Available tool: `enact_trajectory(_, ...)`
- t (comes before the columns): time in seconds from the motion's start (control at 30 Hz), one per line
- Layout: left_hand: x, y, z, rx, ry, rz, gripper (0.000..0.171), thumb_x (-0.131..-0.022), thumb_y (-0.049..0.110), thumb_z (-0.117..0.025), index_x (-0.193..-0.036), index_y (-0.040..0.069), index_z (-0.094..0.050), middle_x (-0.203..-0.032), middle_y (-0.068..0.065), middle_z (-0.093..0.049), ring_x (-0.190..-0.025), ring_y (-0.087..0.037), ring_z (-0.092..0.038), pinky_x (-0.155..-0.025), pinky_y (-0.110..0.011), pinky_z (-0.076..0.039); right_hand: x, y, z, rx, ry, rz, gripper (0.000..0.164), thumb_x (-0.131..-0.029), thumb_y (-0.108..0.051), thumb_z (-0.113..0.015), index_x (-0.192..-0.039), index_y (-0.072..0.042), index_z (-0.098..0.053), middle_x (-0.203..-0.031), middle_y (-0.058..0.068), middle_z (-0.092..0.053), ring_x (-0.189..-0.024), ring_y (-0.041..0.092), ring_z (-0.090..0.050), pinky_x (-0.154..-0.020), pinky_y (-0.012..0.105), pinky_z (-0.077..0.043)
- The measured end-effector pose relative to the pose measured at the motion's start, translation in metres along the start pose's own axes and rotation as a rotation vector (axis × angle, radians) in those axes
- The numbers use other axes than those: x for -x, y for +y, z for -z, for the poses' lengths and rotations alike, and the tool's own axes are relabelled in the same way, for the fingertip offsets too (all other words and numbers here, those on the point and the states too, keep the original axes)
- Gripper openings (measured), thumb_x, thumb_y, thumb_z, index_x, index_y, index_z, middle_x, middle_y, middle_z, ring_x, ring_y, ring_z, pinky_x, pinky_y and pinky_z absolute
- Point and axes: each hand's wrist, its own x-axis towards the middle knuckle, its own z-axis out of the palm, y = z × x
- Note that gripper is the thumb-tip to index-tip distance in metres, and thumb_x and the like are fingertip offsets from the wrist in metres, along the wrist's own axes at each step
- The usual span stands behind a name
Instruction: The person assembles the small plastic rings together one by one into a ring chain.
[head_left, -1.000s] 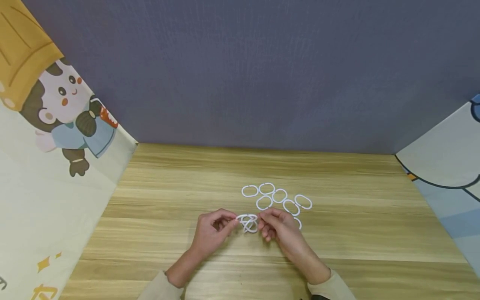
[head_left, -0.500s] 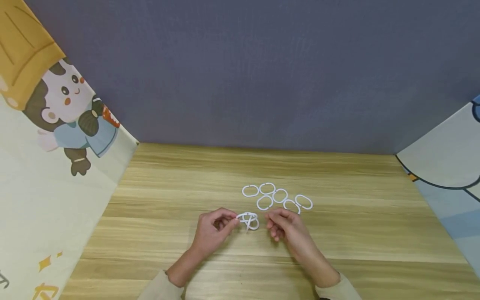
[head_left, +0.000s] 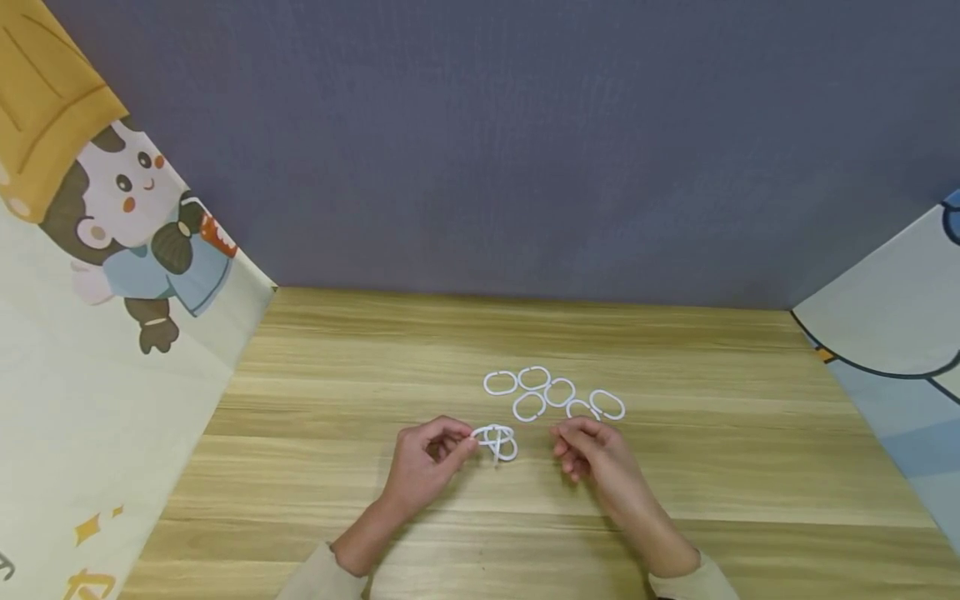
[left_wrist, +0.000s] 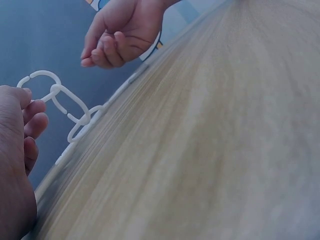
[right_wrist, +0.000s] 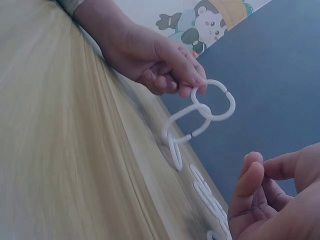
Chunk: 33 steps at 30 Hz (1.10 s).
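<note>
My left hand (head_left: 427, 458) pinches the end of a white plastic chain link (right_wrist: 234, 102) between thumb and fingertips. From it hangs a short joined chain (left_wrist: 77, 100), whose lowest link (right_wrist: 176, 152) reaches down close over the wooden table. Each of the upper two links has a small gap in its side. To the right of the chain and apart from it, my right hand (head_left: 600, 462) hovers with nothing between its fingers. Its fingers (right_wrist: 247, 185) are loosely curled, the thumb near the forefinger, and in the head view it partly covers a loose link.
Several loose white links (head_left: 623, 408) lie in a cluster on the wooden table (head_left: 360, 342), just beyond the hands. A dark blue-grey panel (head_left: 480, 167) rises at the table's back. Printed walls stand at left (head_left: 45, 375) and right (head_left: 885, 317).
My right hand has drawn away from the chain to the right, from right at the link's end to well apart. The left hand keeps its pinch in nearly the same place.
</note>
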Motion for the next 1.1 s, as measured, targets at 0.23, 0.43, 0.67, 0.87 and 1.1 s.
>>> enact_trajectory(0.23, 0.0, 0.0, 0.001, -0.007, 0.005, 0.01, 0.007, -0.092, -0.005, -0.083, -0.097, -0.003, -0.079, -0.077, -0.01, -0.077, -0.066, -0.001, -0.064, -0.054, -0.018, -0.054, -0.001, 0.004, 0.014, 0.04, 0.017, 0.044, 0.013, -0.109, -0.003, -0.062, -0.105, 0.005, -0.072, -0.081, 0.002, -0.069, -0.063, 0.008, -0.059, -0.053, 0.018, -0.049)
enact_trajectory(0.43, 0.0, 0.001, 0.0, -0.002, 0.011, 0.014, 0.007, -0.092, -0.007, -0.082, -0.097, -0.002, -0.079, -0.076, -0.011, -0.077, -0.065, -0.001, -0.064, -0.054, -0.018, -0.055, -0.001, 0.005, 0.026, 0.064, 0.039, 0.078, 0.015, -0.11, -0.002, -0.061, -0.107, 0.008, -0.072, -0.081, 0.003, -0.07, -0.063, 0.008, -0.06, -0.051, 0.016, -0.045)
enact_trajectory(0.67, 0.0, 0.0, -0.001, 0.019, 0.006, 0.006, 0.008, -0.093, -0.008, -0.082, -0.098, -0.004, -0.078, -0.077, -0.014, -0.078, -0.064, -0.002, -0.065, -0.053, -0.02, -0.056, -0.002, 0.005, 0.038, 0.065, 0.105, 0.081, 0.011, -0.108, 0.002, -0.063, -0.107, 0.008, -0.072, -0.082, 0.004, -0.072, -0.062, 0.009, -0.059, -0.05, 0.016, -0.043)
enact_trajectory(0.87, -0.003, 0.0, -0.004, 0.019, 0.012, 0.012, 0.007, -0.093, -0.007, -0.082, -0.098, -0.004, -0.077, -0.077, -0.013, -0.078, -0.063, -0.002, -0.065, -0.053, -0.02, -0.056, -0.009, 0.003, 0.051, 0.174, 0.157, 0.038, 0.011, -0.107, -0.004, -0.07, -0.111, 0.006, -0.072, -0.082, 0.004, -0.073, -0.061, 0.009, -0.059, -0.05, 0.017, -0.044)
enact_trajectory(1.1, -0.006, 0.0, -0.005, 0.017, 0.019, 0.015, 0.007, -0.093, -0.007, -0.082, -0.098, -0.005, -0.077, -0.078, -0.014, -0.078, -0.063, -0.003, -0.065, -0.053, -0.019, -0.055, -0.018, 0.007, 0.06, 0.348, 0.187, 0.072, 0.02, -0.1, -0.002, -0.079, -0.115, 0.009, -0.075, -0.087, 0.005, -0.071, -0.068, 0.01, -0.06, -0.057, 0.02, -0.048)
